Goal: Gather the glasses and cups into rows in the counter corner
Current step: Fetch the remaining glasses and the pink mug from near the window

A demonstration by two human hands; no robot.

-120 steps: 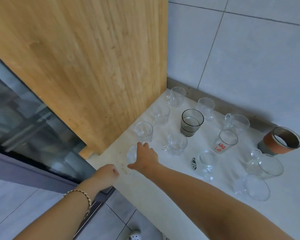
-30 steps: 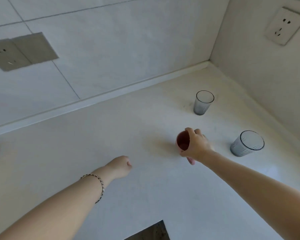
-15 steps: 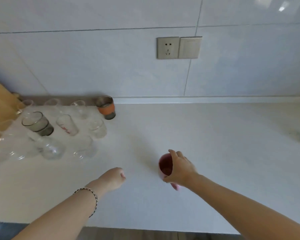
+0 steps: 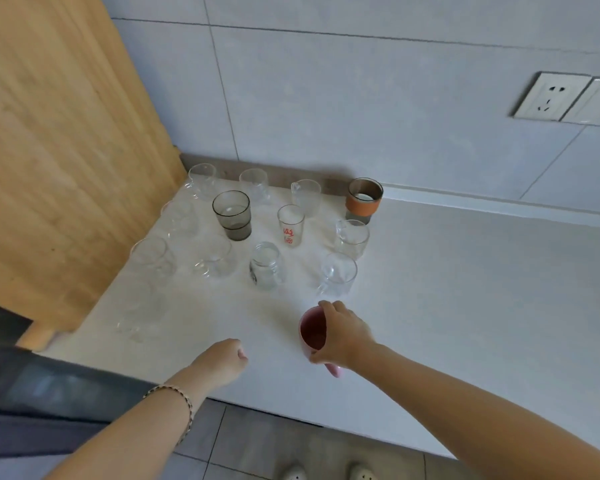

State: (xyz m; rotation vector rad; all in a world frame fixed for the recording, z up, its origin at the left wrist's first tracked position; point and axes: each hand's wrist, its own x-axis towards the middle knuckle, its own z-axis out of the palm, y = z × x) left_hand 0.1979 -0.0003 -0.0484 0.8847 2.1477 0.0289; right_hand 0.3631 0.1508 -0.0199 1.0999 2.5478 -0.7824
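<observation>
My right hand (image 4: 343,336) grips a pink cup (image 4: 311,332) just above the white counter (image 4: 465,306), near its front edge. My left hand (image 4: 222,362) is a closed fist beside it, holding nothing. Several clear glasses stand in rows in the corner, among them a smoky grey tumbler (image 4: 232,214), a glass with red print (image 4: 290,225), a cup with an orange sleeve (image 4: 364,199), a small jar-like glass (image 4: 265,266) and a handled glass (image 4: 336,273) closest to the pink cup.
A tall wooden panel (image 4: 66,150) walls off the corner on the left, with a tiled wall behind. A wall socket (image 4: 551,97) sits at the upper right. The counter's front edge runs below my hands, with floor tiles and shoes beneath.
The view has swung left from the far end of the counter to the glass-filled corner. My right hand has carried the pink cup along toward the rows; my left fist stays beside it.
</observation>
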